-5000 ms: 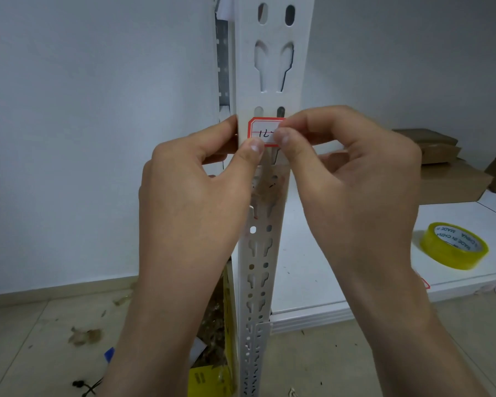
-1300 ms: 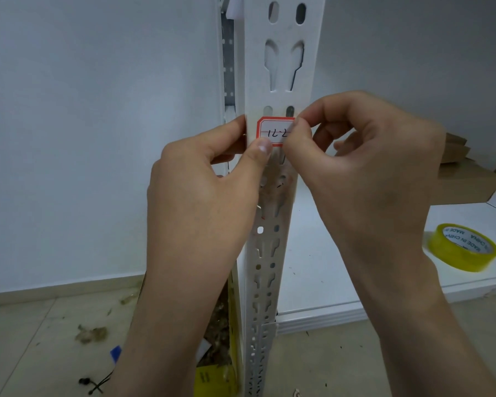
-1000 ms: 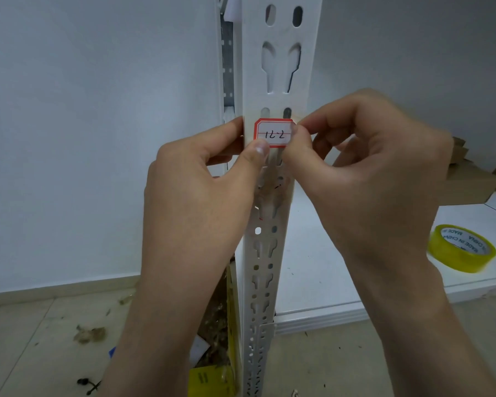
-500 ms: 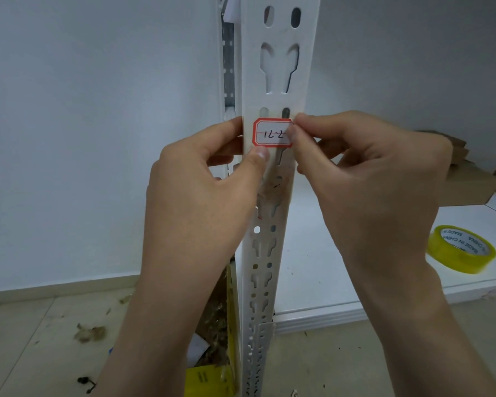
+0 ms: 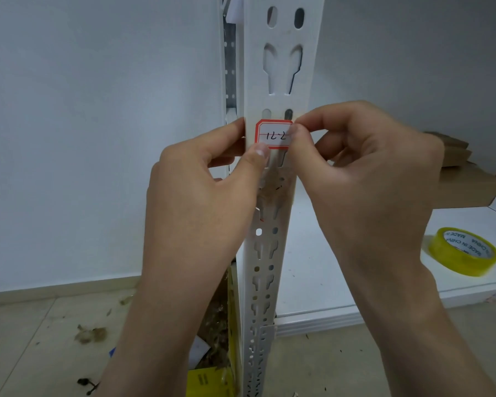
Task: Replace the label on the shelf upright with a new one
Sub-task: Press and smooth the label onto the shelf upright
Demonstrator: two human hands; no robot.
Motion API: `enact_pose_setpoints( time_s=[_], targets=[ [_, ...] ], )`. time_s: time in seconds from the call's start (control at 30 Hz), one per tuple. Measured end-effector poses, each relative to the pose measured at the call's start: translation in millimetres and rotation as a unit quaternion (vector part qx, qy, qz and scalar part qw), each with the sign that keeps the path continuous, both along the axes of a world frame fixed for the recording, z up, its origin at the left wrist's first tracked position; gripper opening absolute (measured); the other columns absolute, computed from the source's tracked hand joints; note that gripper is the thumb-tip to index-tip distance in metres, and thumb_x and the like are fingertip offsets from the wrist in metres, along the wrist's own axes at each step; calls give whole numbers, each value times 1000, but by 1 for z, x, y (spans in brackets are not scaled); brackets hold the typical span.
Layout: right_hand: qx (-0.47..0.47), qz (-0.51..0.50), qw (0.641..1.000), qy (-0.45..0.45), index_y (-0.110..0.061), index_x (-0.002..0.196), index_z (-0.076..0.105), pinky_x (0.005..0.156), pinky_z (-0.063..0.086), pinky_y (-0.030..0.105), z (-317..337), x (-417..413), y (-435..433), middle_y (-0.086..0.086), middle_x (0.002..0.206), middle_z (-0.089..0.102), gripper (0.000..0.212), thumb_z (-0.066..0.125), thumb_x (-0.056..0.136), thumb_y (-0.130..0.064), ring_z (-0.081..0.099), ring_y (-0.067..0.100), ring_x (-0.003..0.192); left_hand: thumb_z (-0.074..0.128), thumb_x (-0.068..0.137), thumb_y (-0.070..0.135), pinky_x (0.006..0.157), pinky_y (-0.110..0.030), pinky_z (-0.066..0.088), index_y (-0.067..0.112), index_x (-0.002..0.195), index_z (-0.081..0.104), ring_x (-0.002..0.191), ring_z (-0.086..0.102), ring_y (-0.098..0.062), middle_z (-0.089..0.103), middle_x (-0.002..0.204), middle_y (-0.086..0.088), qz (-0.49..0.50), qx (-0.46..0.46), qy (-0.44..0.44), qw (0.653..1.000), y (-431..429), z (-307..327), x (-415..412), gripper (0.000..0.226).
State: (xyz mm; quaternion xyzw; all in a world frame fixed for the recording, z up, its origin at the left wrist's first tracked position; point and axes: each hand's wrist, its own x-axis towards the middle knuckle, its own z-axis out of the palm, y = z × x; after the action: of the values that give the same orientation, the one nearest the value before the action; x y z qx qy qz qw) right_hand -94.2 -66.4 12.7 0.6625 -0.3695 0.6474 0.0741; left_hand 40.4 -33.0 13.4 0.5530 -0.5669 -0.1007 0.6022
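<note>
A red-edged white label (image 5: 273,135) sits on the front of the white slotted upright (image 5: 281,67), just under a pair of oval holes. The left hand (image 5: 201,196) grips the upright, fingers curled round its left edge and thumb tip pressed at the label's lower left corner. The right hand (image 5: 370,179) pinches the label's right edge between curled forefinger and thumb. A yellow tape roll (image 5: 464,252) lies on the shelf (image 5: 341,267) to the right, well apart from the hands.
</note>
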Motion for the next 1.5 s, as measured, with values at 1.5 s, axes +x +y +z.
enact_pose_setpoints(
  time_s=[1.5],
  targets=[
    [-4, -4, 999, 35, -21, 91, 75, 55, 40, 13, 2, 0, 1, -11, 52, 52, 15, 70, 95, -34, 46, 1, 42, 66, 91, 39, 92, -15, 51, 39, 124, 69, 102, 64, 12, 71, 105, 29, -7, -2, 14, 1000, 1, 3, -1, 33]
  ],
)
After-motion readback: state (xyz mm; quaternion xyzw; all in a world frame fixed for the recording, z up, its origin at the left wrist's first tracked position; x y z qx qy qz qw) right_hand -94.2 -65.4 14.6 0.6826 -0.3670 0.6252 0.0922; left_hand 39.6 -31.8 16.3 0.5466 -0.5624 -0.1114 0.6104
